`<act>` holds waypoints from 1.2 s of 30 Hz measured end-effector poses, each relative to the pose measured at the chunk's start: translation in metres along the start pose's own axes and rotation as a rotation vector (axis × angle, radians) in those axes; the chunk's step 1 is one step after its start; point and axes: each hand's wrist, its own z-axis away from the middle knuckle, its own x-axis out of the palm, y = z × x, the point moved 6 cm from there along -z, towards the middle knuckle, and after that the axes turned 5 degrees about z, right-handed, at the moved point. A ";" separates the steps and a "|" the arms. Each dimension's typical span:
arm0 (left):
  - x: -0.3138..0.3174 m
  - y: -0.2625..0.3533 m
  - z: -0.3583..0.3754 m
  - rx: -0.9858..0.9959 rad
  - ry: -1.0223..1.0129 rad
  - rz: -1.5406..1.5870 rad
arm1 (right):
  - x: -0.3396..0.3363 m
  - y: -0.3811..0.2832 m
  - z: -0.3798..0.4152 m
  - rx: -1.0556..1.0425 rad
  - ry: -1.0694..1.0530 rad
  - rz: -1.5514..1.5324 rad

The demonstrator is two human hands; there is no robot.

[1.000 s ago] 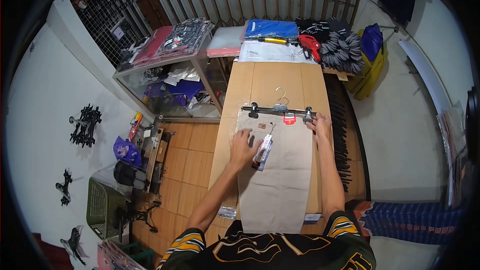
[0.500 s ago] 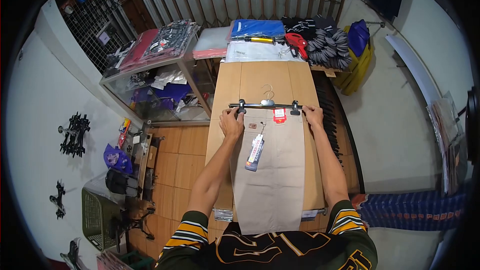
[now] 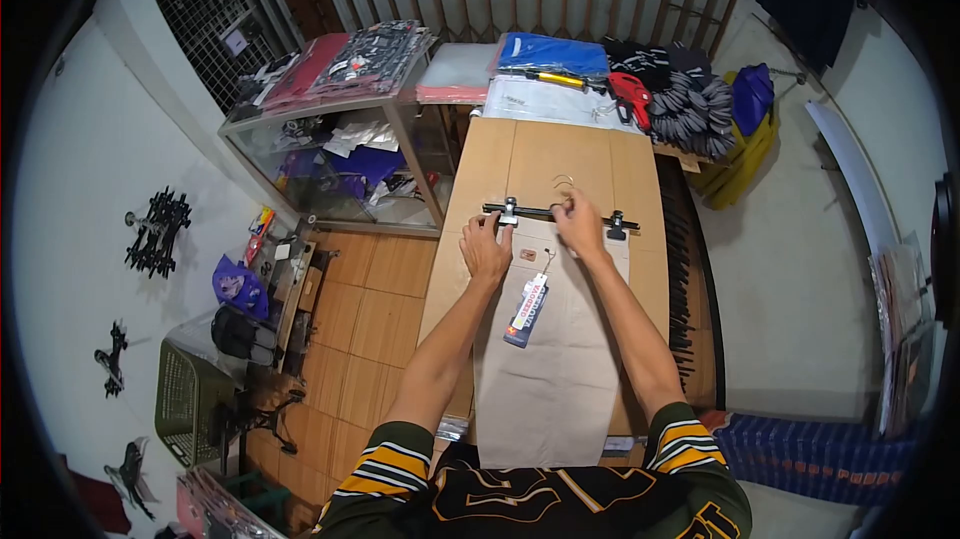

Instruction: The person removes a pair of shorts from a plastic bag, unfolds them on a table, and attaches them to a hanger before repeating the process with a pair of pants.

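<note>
Beige folded trousers (image 3: pixel 545 369) lie lengthwise on a cardboard-covered table (image 3: pixel 640 164), clipped at the waist to a black hanger (image 3: pixel 535 212) with a metal hook. My left hand (image 3: pixel 485 247) is at the hanger's left clip, its fingers bent against the clip and the waistband edge. My right hand (image 3: pixel 580 224) closes on the middle of the hanger, just below the hook, and covers that part. A dark printed tag (image 3: pixel 526 311) hangs from the waistband between my forearms. The right clip (image 3: pixel 617 227) stands free of both hands.
Beyond the table lie a blue packet (image 3: pixel 553 54), a red tool (image 3: pixel 630 97) and bundled dark gloves (image 3: pixel 690 104). A glass cabinet (image 3: pixel 330 154) stands at left, a green basket (image 3: pixel 182 404) at lower left. Hangers line the table's right side.
My right hand has left the hanger's right end and moved left to its middle, now covering the red tag. My left hand stays by the left clip. The view has shifted.
</note>
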 end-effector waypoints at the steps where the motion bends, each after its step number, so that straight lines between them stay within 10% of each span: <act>1: -0.001 0.000 0.001 -0.008 0.016 0.017 | 0.016 -0.014 -0.003 -0.056 -0.045 -0.025; 17: -0.007 0.007 0.000 0.018 0.050 0.116 | 0.106 -0.033 -0.043 -0.136 -0.507 0.093; 36: -0.003 0.000 -0.001 -0.021 0.090 0.212 | 0.097 -0.020 -0.074 0.111 -0.209 -0.160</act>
